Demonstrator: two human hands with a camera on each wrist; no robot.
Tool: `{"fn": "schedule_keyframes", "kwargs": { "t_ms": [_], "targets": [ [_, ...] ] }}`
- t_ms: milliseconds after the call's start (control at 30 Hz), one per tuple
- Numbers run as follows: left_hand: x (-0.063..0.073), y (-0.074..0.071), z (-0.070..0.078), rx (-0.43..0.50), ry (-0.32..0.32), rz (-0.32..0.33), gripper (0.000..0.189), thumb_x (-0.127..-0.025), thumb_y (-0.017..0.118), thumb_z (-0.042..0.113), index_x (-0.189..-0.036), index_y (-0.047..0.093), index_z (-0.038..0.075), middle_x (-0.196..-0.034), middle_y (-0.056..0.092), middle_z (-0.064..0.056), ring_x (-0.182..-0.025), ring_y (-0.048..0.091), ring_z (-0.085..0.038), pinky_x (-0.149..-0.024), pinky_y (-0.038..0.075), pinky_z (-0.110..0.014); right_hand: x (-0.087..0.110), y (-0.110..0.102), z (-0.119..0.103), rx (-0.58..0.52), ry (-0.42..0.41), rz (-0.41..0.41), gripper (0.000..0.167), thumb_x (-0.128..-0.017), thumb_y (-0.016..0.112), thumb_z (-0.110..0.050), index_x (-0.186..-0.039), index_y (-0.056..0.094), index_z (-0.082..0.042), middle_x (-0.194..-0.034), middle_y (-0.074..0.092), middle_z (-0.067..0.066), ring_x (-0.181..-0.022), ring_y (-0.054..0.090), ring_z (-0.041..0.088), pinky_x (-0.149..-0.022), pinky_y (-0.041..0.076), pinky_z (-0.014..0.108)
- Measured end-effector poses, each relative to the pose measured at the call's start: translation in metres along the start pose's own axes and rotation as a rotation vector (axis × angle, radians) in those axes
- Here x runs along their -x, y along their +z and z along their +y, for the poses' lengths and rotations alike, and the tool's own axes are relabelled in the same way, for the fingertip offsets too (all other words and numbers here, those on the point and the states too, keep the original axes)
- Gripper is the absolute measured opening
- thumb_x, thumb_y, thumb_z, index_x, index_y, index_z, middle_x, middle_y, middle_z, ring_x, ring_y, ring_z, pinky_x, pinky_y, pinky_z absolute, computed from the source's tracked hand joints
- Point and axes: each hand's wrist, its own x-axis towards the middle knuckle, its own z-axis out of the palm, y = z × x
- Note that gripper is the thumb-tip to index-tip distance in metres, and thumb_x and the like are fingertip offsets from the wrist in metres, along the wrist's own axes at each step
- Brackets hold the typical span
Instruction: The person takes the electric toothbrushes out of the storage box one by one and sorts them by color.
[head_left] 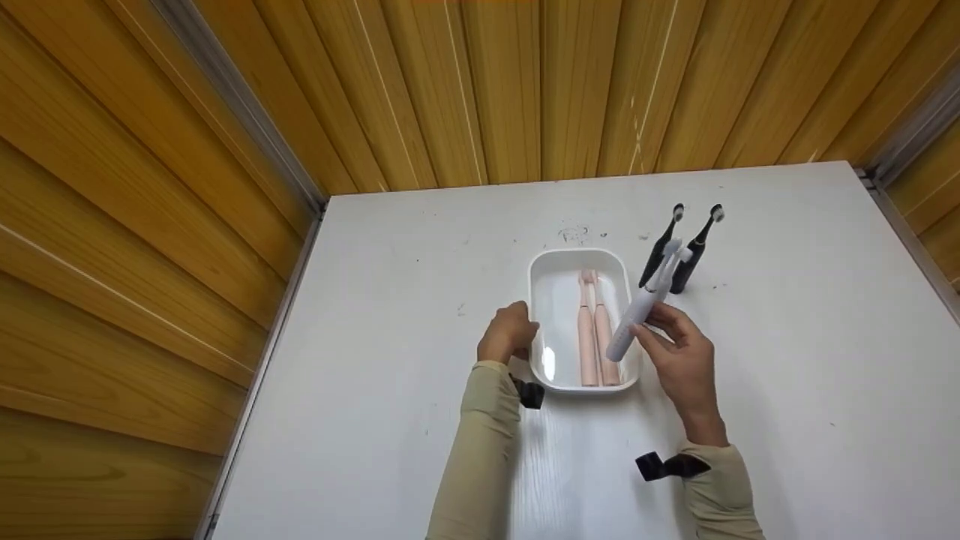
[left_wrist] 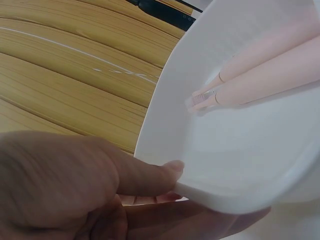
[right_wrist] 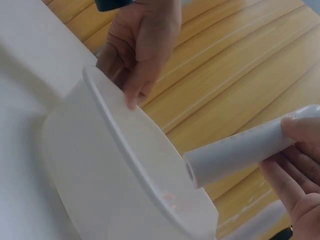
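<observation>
My right hand (head_left: pixel 686 364) pinches a white electric toothbrush (head_left: pixel 634 322) by its handle, thumb on one side and fingers on the other. It is tilted, bottom end over the right side of a white plastic box (head_left: pixel 541 281). My left hand (head_left: pixel 508 334) grips the box's left rim, its thumb (left_wrist: pixel 150 177) inside and fingers on the outer wall. Two pink electric toothbrushes (head_left: pixel 587 341) lie side by side in the box, heads toward the far end. Just behind the held brush, a second white toothbrush (right_wrist: pixel 262 220) shows in the right wrist view, partly hidden.
Two black electric toothbrushes (head_left: pixel 694 255) stand upright on the white table (head_left: pixel 375 315), beyond my right hand. Yellow wood-look panels (head_left: pixel 480 90) close off the table's back and left side. Dark camera straps (head_left: pixel 675 465) are on both wrists.
</observation>
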Motion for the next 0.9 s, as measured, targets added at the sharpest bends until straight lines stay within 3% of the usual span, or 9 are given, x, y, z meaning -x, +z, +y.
{"fn": "schedule_keyframes", "kwargs": {
  "t_ms": [367,500,667,900],
  "targets": [
    [0.001,0.001,0.001,-0.010,-0.011,0.013,0.027,-0.097,0.053,0.015,-0.120,0.056,0.000,-0.098,0.067,-0.017,-0.072,0.067,-0.023,-0.064,0.057,-0.035,-0.003,-0.035,0.006,0.013,-0.082,0.162,0.041,-0.078,0.069,0.012,-0.118,0.059,0.010,-0.106,0.066,-0.003,-0.100,0.065,0.008,-0.086,0.052,0.018],
    [0.001,0.001,0.002,-0.006,-0.016,0.010,0.030,-0.097,0.053,0.017,-0.123,0.055,0.000,-0.099,0.067,-0.017,-0.072,0.067,-0.023,-0.067,0.057,-0.037,-0.006,-0.049,0.016,0.063,-0.087,0.206,0.041,-0.080,0.068,0.010,-0.120,0.059,0.007,-0.110,0.064,-0.004,-0.103,0.064,0.008,-0.087,0.051,0.017],
    [0.002,0.000,0.002,0.017,-0.022,0.012,0.034,-0.097,0.053,0.016,-0.127,0.053,0.000,-0.101,0.067,-0.018,-0.073,0.067,-0.023,-0.069,0.057,-0.038,-0.016,-0.060,0.033,0.118,-0.071,0.230,0.040,-0.082,0.068,0.007,-0.121,0.059,0.005,-0.111,0.064,-0.004,-0.106,0.062,0.007,-0.089,0.051,0.019],
    [0.000,0.002,0.003,0.004,-0.023,0.020,0.031,-0.097,0.054,0.016,-0.123,0.055,0.001,-0.102,0.067,-0.018,-0.071,0.067,-0.023,-0.064,0.057,-0.035,-0.030,-0.059,0.041,0.160,-0.075,0.244,0.036,-0.082,0.068,0.008,-0.117,0.059,0.011,-0.107,0.065,-0.002,-0.101,0.062,0.000,-0.087,0.052,0.020]
  ]
}}
